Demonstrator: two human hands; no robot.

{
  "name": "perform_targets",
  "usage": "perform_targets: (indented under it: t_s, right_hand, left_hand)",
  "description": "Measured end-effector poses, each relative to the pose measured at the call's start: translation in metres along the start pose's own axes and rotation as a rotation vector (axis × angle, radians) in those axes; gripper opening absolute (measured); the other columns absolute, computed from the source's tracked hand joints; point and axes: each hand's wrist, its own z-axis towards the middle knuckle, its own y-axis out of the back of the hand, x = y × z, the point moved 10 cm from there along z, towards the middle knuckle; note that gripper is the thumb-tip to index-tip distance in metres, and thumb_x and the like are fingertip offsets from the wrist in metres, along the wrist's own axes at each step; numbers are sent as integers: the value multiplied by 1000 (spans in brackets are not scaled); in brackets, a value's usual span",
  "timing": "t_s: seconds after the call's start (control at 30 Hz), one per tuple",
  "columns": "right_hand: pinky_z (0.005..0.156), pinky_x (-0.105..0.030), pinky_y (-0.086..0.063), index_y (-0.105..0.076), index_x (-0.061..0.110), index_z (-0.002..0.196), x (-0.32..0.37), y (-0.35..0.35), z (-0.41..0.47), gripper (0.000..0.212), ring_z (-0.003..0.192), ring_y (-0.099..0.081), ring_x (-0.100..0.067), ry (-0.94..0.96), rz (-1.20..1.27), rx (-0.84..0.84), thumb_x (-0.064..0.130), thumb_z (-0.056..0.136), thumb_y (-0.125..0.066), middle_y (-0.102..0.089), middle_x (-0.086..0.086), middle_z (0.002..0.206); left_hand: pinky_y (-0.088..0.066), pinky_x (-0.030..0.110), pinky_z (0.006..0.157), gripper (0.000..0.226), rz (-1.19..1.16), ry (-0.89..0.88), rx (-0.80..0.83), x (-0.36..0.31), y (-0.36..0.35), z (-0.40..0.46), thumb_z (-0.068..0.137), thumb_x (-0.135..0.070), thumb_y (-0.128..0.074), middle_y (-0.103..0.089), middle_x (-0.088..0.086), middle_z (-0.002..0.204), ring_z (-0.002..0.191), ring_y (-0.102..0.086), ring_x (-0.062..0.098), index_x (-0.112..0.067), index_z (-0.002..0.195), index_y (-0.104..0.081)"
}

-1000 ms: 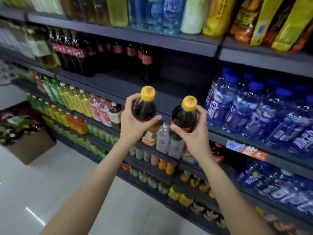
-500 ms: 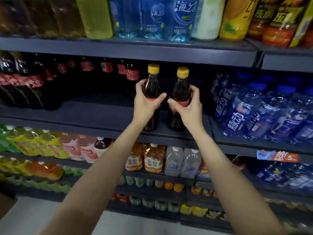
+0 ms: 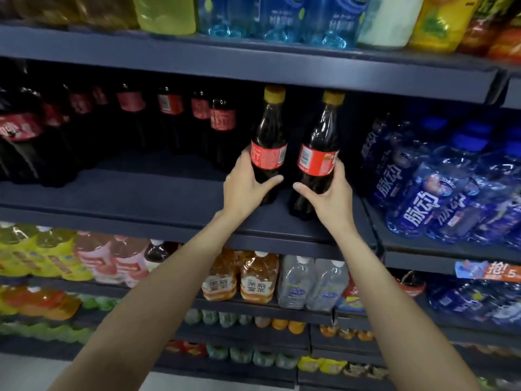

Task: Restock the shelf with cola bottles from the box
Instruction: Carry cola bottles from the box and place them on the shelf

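Two cola bottles with yellow caps and red labels stand upright on the dark middle shelf (image 3: 158, 198), side by side with a small gap. My left hand (image 3: 244, 187) grips the left cola bottle (image 3: 269, 136) around its lower body, below the label. My right hand (image 3: 328, 193) grips the right cola bottle (image 3: 320, 142) the same way. A row of cola bottles with red labels (image 3: 222, 128) runs along the back of this shelf to the left. The box is out of view.
Blue drink bottles (image 3: 417, 204) crowd the shelf section to the right. The shelf board above (image 3: 253, 63) hangs just over the bottle caps. Orange tea and clear bottles (image 3: 258, 280) fill the shelf below. The front of the cola shelf on the left is bare.
Both hands have pushed the two bottles deeper onto the shelf and slid down from the necks to the lower bodies. The view has moved closer.
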Motion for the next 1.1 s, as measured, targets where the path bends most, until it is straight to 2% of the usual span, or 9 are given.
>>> perform_targets:
  t_s: [0.07, 0.17, 0.27, 0.4, 0.53, 0.63, 0.7, 0.87, 1.1]
  right_hand:
    - [96, -30, -44, -28, 16, 137, -5, -2, 12, 90, 113, -56, -17, -8, -12, -42, 36, 68, -82, -59, -2, 124]
    - [94, -36, -46, -24, 15, 136, -12, -5, 33, 92, 101, -59, -18, -24, -28, -104, 34, 68, -83, -61, -5, 117]
    - [87, -26, -45, -24, 14, 137, -20, -12, 56, 89, 98, -59, -18, -24, -19, -138, 28, 71, -82, -60, -7, 120]
    - [89, -25, -38, -22, 14, 140, -32, -22, 83, 86, 103, -51, -13, -66, -25, -149, 23, 76, -78, -52, -7, 131]
    - [98, -28, -35, -25, 9, 140, -41, -27, 104, 83, 121, -44, -24, -68, -24, -215, 16, 76, -77, -37, -13, 137]
    - [90, -9, -23, -23, 8, 142, -46, -36, 120, 81, 126, -38, -23, -36, -25, -184, 14, 80, -74, -34, -14, 138]
    - [91, -6, -18, -21, 9, 145, -47, -43, 124, 81, 130, -34, -21, -9, -37, -144, 16, 82, -72, -34, -13, 141]
    - [107, -31, -31, -14, 13, 150, -60, -48, 121, 84, 134, -37, -22, -65, -89, -78, 30, 86, -67, -35, -8, 149]
    - [108, -38, -35, 1, 13, 151, -59, -42, 106, 90, 133, -40, -29, -260, -350, 115, 25, 88, -62, -34, -12, 150]
  left_hand:
    - [-46, 38, 89, 93, 35, 41, -35, 3, -14, 27, 76, -47, -74, -58, 11, 129, 114, -58, 32, -13, 145, -23]
    - [-46, 39, 90, 94, 51, 79, -57, 7, -37, 57, 81, -44, -70, -56, 13, 132, 112, -59, 36, -17, 149, -11]
    - [-46, 43, 88, 96, 101, 75, -65, 12, -57, 81, 84, -44, -66, -50, 15, 138, 112, -58, 37, -15, 151, -3]
    - [-46, 48, 90, 94, 157, 64, -66, 21, -72, 108, 87, -43, -63, -47, 20, 138, 114, -56, 40, -11, 151, -1]
    - [-42, 48, 96, 94, 158, 115, -36, 37, -77, 130, 90, -38, -60, -39, 23, 143, 122, -49, 42, -10, 151, 5]
    - [-37, 47, 102, 91, 80, 147, -9, 43, -79, 136, 93, -32, -57, -31, 23, 148, 127, -43, 43, -12, 150, 10]
    - [-36, 48, 103, 91, 43, 132, 4, 40, -81, 133, 93, -28, -57, -27, 23, 151, 129, -42, 42, -13, 150, 12]
    - [-40, 50, 101, 90, 48, 153, 36, 35, -84, 124, 93, -24, -55, -22, 21, 153, 126, -45, 41, -16, 149, 15]
    - [-34, 35, 107, 87, -51, 360, 259, 41, -86, 104, 92, -20, -54, -33, 19, 150, 132, -41, 35, -7, 150, 9]
